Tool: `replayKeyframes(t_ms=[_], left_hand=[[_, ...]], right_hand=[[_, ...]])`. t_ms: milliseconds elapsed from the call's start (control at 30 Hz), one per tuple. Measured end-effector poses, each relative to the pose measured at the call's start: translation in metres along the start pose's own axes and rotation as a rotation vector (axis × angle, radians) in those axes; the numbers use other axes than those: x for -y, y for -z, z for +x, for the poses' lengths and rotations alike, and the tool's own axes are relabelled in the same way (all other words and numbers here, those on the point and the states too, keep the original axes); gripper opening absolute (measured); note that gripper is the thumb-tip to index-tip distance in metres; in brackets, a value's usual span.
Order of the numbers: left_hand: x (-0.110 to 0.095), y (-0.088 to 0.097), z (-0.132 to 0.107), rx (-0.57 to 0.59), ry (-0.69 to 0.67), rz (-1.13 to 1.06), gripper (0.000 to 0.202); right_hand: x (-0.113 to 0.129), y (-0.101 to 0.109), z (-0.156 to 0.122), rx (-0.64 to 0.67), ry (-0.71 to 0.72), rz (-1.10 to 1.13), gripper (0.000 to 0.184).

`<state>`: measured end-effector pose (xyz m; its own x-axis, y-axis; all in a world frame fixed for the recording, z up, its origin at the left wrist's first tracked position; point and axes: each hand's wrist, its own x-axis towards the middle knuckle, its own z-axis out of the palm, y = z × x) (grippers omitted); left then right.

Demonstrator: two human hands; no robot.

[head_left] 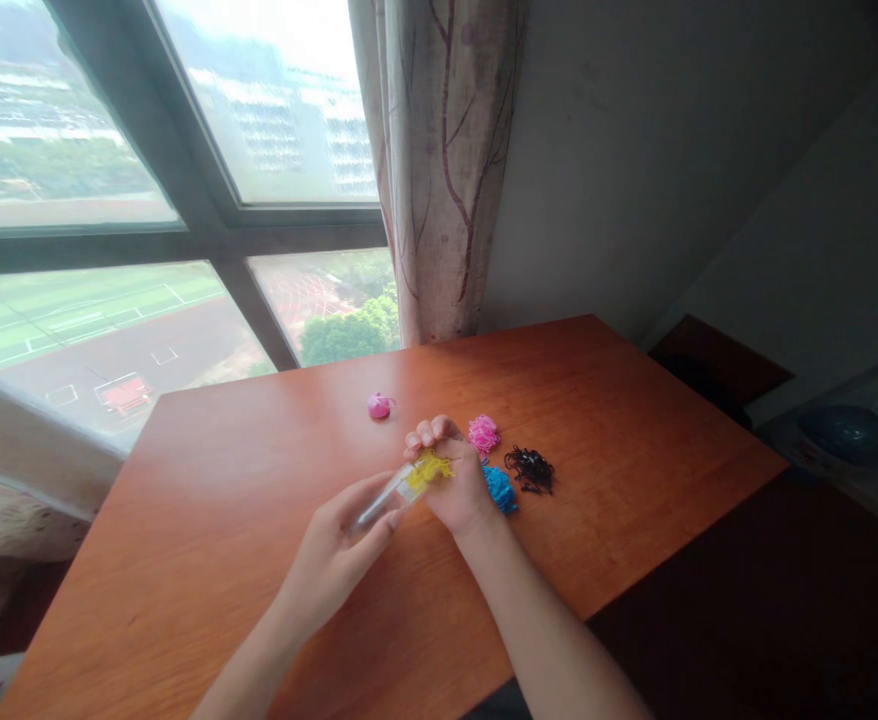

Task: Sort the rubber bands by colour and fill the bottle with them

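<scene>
My left hand (345, 535) is closed round a clear plastic container (383, 503), which lies tilted with its upper end toward the other palm. A tangle of yellow rubber bands (431, 468) sits at that end, against my right palm. Curled fingers of my right hand (460, 480) cup the yellow bands from above and the side. Just beyond it lie a blue pile of bands (500, 488), partly hidden by the hand, a pink pile (483, 434) and a black pile (531, 470).
All this is over a brown wooden table (259, 500). A round pink cap with a loop (379, 406) lies toward the window side. A patterned curtain (446, 170) and a window frame (214, 190) border the far edge. A large blue water bottle (848, 432) stands off to the right.
</scene>
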<state>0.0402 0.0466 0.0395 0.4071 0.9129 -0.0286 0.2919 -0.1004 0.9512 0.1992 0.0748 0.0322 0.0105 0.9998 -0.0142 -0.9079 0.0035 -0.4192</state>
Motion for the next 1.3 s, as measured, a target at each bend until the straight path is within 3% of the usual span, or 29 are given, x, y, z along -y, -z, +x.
replayKeyframes(t_ms=[333,900,1300], left_hand=[[0.0029,-0.0007,0.002,0.044,0.001,-0.009,0.052],[-0.0024,0.0008,0.0007,0.021,0.017,-0.016,0.052],[0.0031,0.0004,0.0014,0.046,0.034,-0.032,0.052]], right_hand=[[0.0052,0.0015,-0.0011,0.004,-0.008,0.011,0.005],[-0.0015,0.0038,0.0004,0.008,-0.009,0.078,0.03],[-0.0006,0.0032,-0.0007,-0.016,0.008,0.039,0.018]])
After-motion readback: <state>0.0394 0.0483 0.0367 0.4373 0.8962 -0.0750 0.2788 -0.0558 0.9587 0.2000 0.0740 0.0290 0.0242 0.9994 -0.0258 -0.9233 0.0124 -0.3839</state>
